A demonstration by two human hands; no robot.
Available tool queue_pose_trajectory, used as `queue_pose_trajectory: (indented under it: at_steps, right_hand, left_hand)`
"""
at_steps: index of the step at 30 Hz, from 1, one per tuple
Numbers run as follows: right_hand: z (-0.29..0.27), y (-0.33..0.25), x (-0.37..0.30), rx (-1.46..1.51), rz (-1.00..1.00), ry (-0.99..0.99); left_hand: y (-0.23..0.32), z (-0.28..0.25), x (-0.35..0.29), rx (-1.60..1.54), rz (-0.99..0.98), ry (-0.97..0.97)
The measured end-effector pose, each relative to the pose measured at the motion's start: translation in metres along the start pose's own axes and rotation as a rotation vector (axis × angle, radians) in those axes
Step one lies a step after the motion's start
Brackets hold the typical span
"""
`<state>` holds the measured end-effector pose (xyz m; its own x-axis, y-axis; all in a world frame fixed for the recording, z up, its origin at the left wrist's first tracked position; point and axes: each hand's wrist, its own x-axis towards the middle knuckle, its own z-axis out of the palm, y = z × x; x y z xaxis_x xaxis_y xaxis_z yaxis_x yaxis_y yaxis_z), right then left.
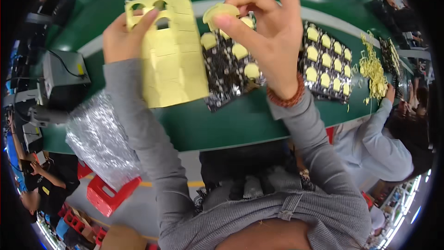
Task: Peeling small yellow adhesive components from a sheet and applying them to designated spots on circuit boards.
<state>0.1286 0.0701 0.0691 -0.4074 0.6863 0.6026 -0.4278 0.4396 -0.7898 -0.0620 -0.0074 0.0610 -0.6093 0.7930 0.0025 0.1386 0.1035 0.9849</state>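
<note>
My left hand (121, 39) grips the left edge of a pale yellow die-cut sheet (173, 69), thumb on top. Several rounded openings show along the sheet's far end, and cut lines mark the rest. Between thumb and fingers of my right hand (277, 41) is a yellow rounded piece (213, 12), raised above the table. Below it lies a black circuit board panel (224, 76) with several such yellow pieces stuck on its far and right parts; its near left part is bare black. My right hand and the sheet hide some of this panel.
To the right rests another black panel (325, 60) covered in rows of yellow pieces. Beyond it is a heap of yellow scraps (373, 67), near a co-worker's hand (391, 93). A grey box (64, 76) and silvery bubble wrap (99, 134) sit at the left of the green table (222, 127).
</note>
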Motion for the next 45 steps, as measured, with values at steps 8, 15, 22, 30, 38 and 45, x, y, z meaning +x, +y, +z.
queue_pose_trajectory:
  at_steps: [8,15,22,30,38,45]
  right_hand:
    - [-0.045,0.042,-0.073,-0.312,0.557,-0.225]
    - [-0.03,0.052,-0.077,-0.338,0.547,-0.155]
    - [-0.021,0.062,-0.075,-0.402,0.518,-0.182]
    - [-0.017,0.064,-0.074,-0.35,0.539,-0.207]
    - [-0.017,0.067,-0.079,-0.463,0.552,-0.196]
    - [-0.023,0.071,-0.079,-0.495,0.509,-0.229]
  left_hand:
    - [-0.032,-0.028,-0.035,1.474,0.653,0.277]
    - [-0.062,0.057,-0.028,0.72,0.365,-0.263]
    - [-0.094,0.059,-0.014,0.792,0.505,-0.095]
    - [-0.095,0.051,-0.01,0.82,0.457,-0.154]
    - [-0.089,0.048,-0.014,0.84,0.373,-0.179]
    - [-0.099,0.053,-0.01,0.838,0.385,-0.191]
